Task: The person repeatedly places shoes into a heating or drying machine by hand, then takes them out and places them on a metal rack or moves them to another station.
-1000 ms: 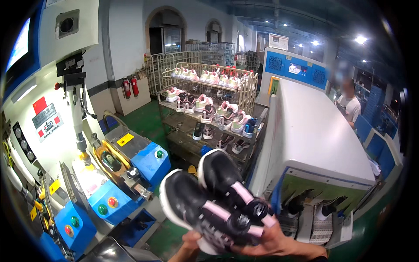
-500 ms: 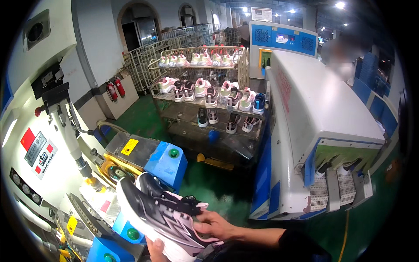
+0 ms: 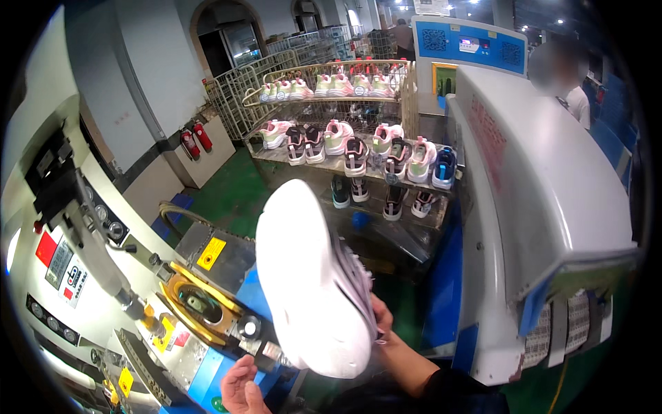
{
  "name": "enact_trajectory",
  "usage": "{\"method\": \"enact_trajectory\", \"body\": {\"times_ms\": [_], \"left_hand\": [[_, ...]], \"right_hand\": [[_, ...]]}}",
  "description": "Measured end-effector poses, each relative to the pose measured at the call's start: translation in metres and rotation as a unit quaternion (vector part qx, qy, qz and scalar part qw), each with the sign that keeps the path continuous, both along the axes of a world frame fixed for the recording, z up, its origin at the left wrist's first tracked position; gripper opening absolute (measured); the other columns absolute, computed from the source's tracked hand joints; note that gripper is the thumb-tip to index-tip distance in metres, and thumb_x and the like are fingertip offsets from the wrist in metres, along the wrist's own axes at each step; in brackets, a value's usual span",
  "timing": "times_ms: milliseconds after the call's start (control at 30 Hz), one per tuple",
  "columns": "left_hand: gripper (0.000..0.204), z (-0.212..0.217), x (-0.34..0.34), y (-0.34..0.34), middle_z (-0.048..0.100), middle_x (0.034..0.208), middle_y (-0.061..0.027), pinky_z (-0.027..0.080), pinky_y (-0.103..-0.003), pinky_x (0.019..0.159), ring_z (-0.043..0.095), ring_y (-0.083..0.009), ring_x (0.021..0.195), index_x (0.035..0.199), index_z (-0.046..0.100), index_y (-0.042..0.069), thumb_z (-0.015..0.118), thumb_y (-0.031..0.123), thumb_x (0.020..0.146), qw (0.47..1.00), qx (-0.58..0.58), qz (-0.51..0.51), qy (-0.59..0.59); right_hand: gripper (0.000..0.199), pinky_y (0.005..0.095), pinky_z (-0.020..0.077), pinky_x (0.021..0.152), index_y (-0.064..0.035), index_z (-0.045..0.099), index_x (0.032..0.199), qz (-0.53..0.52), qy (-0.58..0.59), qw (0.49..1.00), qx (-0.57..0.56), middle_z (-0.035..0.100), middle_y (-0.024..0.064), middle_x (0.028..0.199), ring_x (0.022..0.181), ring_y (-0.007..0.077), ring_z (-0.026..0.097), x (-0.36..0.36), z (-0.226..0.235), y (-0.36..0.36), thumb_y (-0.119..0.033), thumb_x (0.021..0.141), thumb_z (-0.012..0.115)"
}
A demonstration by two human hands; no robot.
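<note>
A sneaker [image 3: 303, 276] is held up in front of me with its broad white sole turned toward me. Part of its dark and pale pink upper shows along the right edge. My right hand [image 3: 381, 315] grips the upper from the right side, its fingers partly hidden behind the shoe. Below and left of the sole, my left hand [image 3: 245, 390] is open, fingers loosely bent and holding nothing. It is nearest to the blue-edged press machine [image 3: 207, 369], whose yellow-rimmed clamp [image 3: 200, 303] lies left of the shoe. Whatever is behind the sole is hidden.
A wheeled rack [image 3: 331, 155] carries several sneakers on tiers ahead. A large grey-white machine [image 3: 545, 165] stands close on my right, with shoes no longer visible at its opening. Red fire extinguishers [image 3: 195, 141] are by the left wall. A person [image 3: 578, 103] stands at the far right.
The sneaker has been lifted and turned from its side to show its sole. My left hand has let go of it and moved slightly down. The view has shifted left.
</note>
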State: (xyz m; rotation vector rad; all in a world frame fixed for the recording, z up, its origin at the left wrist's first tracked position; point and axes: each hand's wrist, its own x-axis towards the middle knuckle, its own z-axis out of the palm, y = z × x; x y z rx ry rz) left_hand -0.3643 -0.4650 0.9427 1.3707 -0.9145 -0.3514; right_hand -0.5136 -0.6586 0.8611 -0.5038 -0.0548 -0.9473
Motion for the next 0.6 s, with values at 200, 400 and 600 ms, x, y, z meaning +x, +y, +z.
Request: {"method": "enact_trajectory", "body": {"times_ms": [200,400,600], "left_hand": [[0.039,0.034,0.019,-0.149,0.054,0.119,-0.0165,0.042,-0.033,0.094,0.054,-0.0238,0.110,0.114,0.049,-0.003,0.063,0.008,0.080,0.988,0.111,-0.102,0.045],[0.042,-0.044,0.078,-0.390,0.058,0.106,-0.0129,0.045,-0.027,0.086,0.057,-0.0166,0.096,0.114,0.047,-0.004,0.066,0.015,0.081,0.899,0.394,-0.183,0.056],[0.070,-0.208,0.078,-0.585,0.053,0.113,-0.0251,0.041,-0.038,0.092,0.052,-0.0348,0.107,0.118,0.039,-0.011,0.073,0.028,0.071,0.900,0.356,-0.083,-0.240]], "right_hand": [[0.044,0.0267,0.0415,0.075,0.0040,0.058,0.098,-0.190,0.152,0.963,-0.112,0.061,0.0074,0.096,0.085,0.0149,0.055,-0.017,-0.061,-0.085,-0.036,0.083,0.046],[0.043,0.0209,0.0377,0.072,0.0069,0.056,0.106,-0.087,0.279,0.954,0.060,0.059,0.0022,0.094,0.082,0.0068,0.048,-0.030,-0.079,-0.141,-0.032,0.089,0.049],[0.039,0.0267,0.0400,0.071,0.0036,0.060,0.085,-0.164,0.446,0.879,0.041,0.060,0.0071,0.083,0.080,0.0131,0.052,-0.050,-0.130,-0.161,-0.035,0.083,0.053]]}}
